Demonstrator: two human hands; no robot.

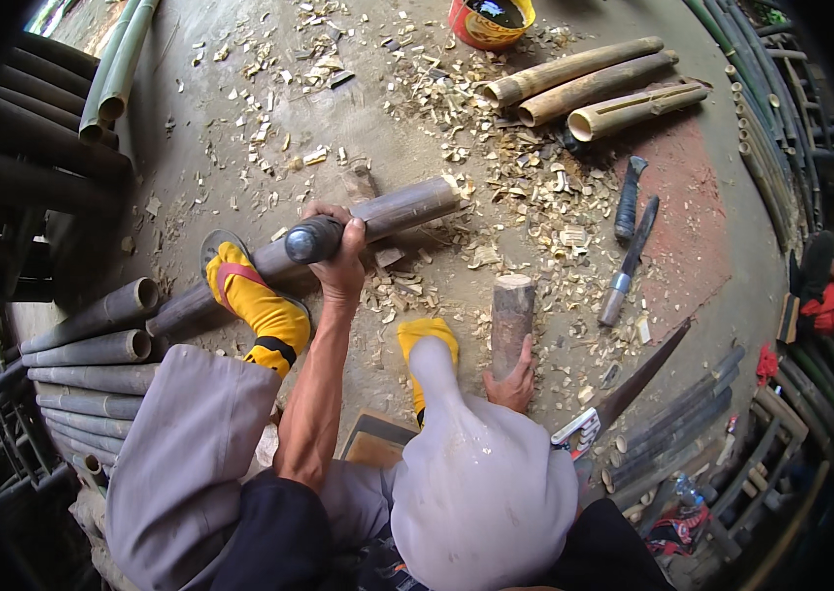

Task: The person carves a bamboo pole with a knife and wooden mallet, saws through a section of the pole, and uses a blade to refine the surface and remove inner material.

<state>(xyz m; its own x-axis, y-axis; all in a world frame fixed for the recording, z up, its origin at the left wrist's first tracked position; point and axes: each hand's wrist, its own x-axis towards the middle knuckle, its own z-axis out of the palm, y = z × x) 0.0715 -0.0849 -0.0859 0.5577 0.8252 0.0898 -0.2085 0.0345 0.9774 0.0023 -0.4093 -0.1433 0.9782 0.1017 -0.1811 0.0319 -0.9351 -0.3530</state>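
Observation:
My left hand (340, 261) is closed around a thick black handle (312, 239) with a rounded end, seen almost end-on; what lies below it is hidden. The handle stands over a long dark bamboo pole (402, 210), whose far right end is pale and cut. Across this pole rests my left foot, in a yellow sock (269, 310) and sandal. My right hand (512, 381) grips the near end of a short round log (512, 315). That log has a pale flat top end and rough brown sides. My right knee partly covers the right hand.
Wood chips (555, 197) litter the ground. To the right lie two black-handled tools (628, 202) (631, 261) and a handsaw (624, 394). Cut bamboo lengths (574, 74) sit beyond, near a red-yellow bucket (492, 30) of dark liquid. Dark bamboo (92, 350) is stacked left.

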